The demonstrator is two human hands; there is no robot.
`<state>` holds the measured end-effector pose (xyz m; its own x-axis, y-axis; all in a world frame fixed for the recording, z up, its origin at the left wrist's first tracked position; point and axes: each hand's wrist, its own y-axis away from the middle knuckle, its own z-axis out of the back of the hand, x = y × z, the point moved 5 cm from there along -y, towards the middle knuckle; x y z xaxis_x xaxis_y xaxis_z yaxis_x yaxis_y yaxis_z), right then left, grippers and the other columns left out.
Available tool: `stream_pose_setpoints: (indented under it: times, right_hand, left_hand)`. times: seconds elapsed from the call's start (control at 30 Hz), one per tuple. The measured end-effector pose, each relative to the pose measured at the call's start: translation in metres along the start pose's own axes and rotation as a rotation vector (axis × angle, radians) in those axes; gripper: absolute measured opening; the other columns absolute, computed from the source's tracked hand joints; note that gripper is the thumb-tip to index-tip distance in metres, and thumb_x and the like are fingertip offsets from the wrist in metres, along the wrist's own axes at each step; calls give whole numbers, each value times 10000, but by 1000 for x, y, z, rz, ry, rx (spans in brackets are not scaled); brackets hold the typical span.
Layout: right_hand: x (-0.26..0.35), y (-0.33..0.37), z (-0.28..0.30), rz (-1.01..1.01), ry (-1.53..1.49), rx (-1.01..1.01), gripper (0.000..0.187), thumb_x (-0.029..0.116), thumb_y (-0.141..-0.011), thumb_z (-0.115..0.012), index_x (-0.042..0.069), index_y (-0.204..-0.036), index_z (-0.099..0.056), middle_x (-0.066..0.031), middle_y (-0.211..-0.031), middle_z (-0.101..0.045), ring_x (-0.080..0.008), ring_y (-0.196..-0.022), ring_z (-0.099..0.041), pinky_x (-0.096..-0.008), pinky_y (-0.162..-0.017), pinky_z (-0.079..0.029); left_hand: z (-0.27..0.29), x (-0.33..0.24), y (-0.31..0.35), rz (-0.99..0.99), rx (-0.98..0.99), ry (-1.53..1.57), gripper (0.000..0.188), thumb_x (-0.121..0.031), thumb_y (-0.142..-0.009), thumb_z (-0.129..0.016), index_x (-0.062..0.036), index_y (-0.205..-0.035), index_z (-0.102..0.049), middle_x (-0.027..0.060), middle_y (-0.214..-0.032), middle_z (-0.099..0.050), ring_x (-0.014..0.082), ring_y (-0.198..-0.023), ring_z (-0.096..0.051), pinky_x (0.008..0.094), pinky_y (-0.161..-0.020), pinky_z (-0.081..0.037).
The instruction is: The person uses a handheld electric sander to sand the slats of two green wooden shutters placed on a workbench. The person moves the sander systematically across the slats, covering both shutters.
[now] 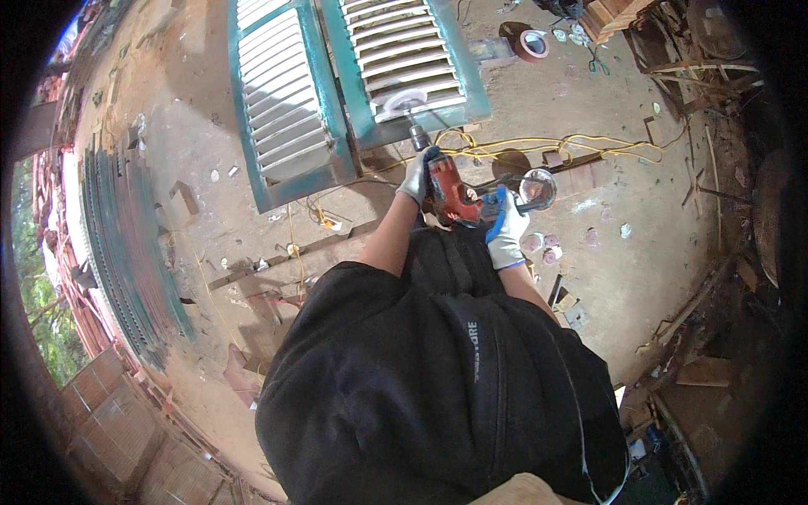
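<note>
I hold a red power drill (453, 195) in both gloved hands in front of my body. My left hand (414, 177) is closed around its front end, just behind the dark chuck (418, 136). My right hand (510, 227) wraps the rear handle in a white and blue glove. A pale round disc (406, 103), blurred, sits at the drill's tip. It overlaps the lowest slats of a green louvred shutter (473, 99); whether it touches them I cannot tell. To the left of it lies a second green shutter (335, 156) with white-lit slats.
A yellow cord (619, 150) runs loosely across the ground, right of the drill. Several long green strips (126, 244) are stacked at the left. A tape roll (534, 45) and wooden pieces (613, 18) lie at the far right. Small round discs (551, 254) lie beside my right hand.
</note>
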<state>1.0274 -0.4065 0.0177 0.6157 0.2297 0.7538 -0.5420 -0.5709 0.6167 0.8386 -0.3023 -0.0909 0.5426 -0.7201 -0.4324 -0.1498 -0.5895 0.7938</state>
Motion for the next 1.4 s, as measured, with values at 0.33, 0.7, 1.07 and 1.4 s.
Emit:
stream_pose_setpoints:
  times: [0.33, 0.7, 1.07, 1.4]
  right_hand:
    - [20, -10, 16, 100, -22, -64, 104, 146, -801, -675, 57, -836, -633, -56, -748, -640, -160, -630, -610, -327, -596, -505]
    - [37, 14, -9, 119, -93, 26, 66, 96, -811, -642, 41, -823, -607, -53, -731, -618, -172, -602, -595, -335, -618, -525]
    - [-24, 31, -68, 85, -93, -82, 99, 49, -766, -680, 35, -795, -586, -53, -697, -605, -160, -583, -592, -303, -553, -494]
    - [-30, 52, -82, 120, -44, -47, 98, 80, -799, -666, 53, -753, -584, -50, -689, -601, -140, -580, -565, -292, -540, -476]
  left_hand:
    - [-46, 14, -14, 163, 129, -136, 223, -389, -781, -632, -166, -789, -622, 5, -680, -596, 150, -545, -531, 328, -525, -448]
    - [-57, -48, 47, -24, 312, 59, 160, -205, -844, -633, -97, -960, -618, 41, -841, -645, 154, -705, -630, 293, -653, -528]
    - [20, -54, -23, 141, 271, 45, 215, -349, -791, -641, -134, -786, -629, 19, -678, -619, 153, -534, -555, 321, -516, -460]
    - [21, -63, -15, 8, 218, -90, 243, -388, -815, -578, -147, -796, -609, 40, -724, -633, 193, -578, -584, 338, -577, -500]
